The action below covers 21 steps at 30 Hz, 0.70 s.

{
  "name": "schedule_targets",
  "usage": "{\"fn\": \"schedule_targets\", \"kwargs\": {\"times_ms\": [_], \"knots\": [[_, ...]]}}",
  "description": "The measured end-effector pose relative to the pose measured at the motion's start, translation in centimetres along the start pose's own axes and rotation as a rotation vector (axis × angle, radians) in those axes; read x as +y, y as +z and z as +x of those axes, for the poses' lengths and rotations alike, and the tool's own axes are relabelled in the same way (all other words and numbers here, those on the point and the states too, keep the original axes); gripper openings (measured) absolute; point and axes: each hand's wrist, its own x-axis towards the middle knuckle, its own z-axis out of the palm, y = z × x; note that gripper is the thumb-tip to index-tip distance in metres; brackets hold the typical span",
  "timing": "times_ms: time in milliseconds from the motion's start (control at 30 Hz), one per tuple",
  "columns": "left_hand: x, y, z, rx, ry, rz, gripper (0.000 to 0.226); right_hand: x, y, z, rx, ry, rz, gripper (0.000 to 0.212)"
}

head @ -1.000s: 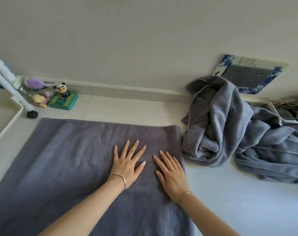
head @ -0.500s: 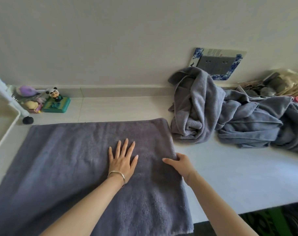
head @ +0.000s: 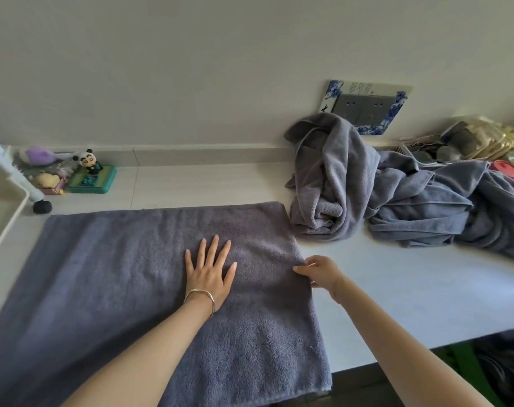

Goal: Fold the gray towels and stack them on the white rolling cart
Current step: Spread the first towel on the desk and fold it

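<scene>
Head view: a gray towel [head: 117,274] lies flat on the counter [head: 411,289], filling the 6 to 9 o'clock part of the picture. The left hand [head: 210,274] presses on its middle, palm down and fingers spread. The right hand [head: 320,273], toward 4 o'clock, pinches the towel's right edge. A heap of towels [head: 338,183] sits at 2 o'clock, and the white cart [head: 0,212] at 9 o'clock.

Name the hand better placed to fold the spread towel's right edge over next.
Right. The right hand pinches the spread towel at its right edge, so it is ready to lift. The left hand lies flat mid-towel with its fingers straight, probably better suited to anchoring the cloth.
</scene>
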Motion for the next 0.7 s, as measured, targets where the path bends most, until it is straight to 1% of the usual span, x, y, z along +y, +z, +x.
{"fn": "schedule_targets", "kwargs": {"times_ms": [33, 67, 100, 133, 200, 233, 300, 367, 500, 567, 633, 700], "knots": [[0.0, 0.0, 0.0, -0.013, -0.004, -0.001, 0.080, 0.4, 0.5, -0.1, 0.138, -0.105, -0.095, 0.019], [0.0, -0.1, 0.0, -0.025, -0.006, 0.002, 0.079, 0.8, 1.4, -0.4, 0.265, -0.223, -0.202, 0.028], [0.1, 0.0, -0.1, -0.030, -0.007, 0.011, 0.077, 1.1, 2.5, -0.9, 0.347, -0.350, -0.303, 0.038], [0.1, 0.0, 0.0, -0.032, -0.009, 0.021, 0.076, 1.2, 4.0, -1.6, 0.364, -0.467, -0.386, 0.044], [0.1, 0.1, 0.1, -0.026, -0.009, 0.015, 0.072, 0.8, 7.6, -2.9, 0.293, -0.644, -0.557, 0.050], [0.1, 0.2, 0.1, -0.016, -0.010, 0.004, 0.071, 1.0, 9.3, -3.0, 0.250, -0.696, -0.634, 0.052], [0.0, 0.2, 0.2, 0.008, -0.020, -0.016, 0.071, 1.6, 11.2, -2.7, 0.210, -0.722, -0.746, 0.055], [-0.1, 0.3, 0.2, 0.009, -0.028, -0.018, 0.073, 2.6, 10.8, -2.0, 0.243, -0.691, -0.793, 0.056], [0.0, -0.1, 0.5, -0.023, -0.031, -0.015, 0.077, 4.6, 6.8, -0.7, 0.356, -0.546, -0.753, 0.065], [0.0, -0.5, 0.3, -0.051, -0.029, -0.028, 0.078, 4.8, 5.6, -0.9, 0.353, -0.494, -0.755, 0.072], [0.2, -0.7, -0.9, -0.069, -0.009, -0.062, 0.077, 4.7, 5.9, -2.4, 0.363, -0.513, -0.734, 0.071], [0.8, -0.1, -3.7, -0.025, 0.026, -0.067, 0.073, 5.0, 7.7, -4.9, 0.343, -0.588, -0.719, 0.062]]}}
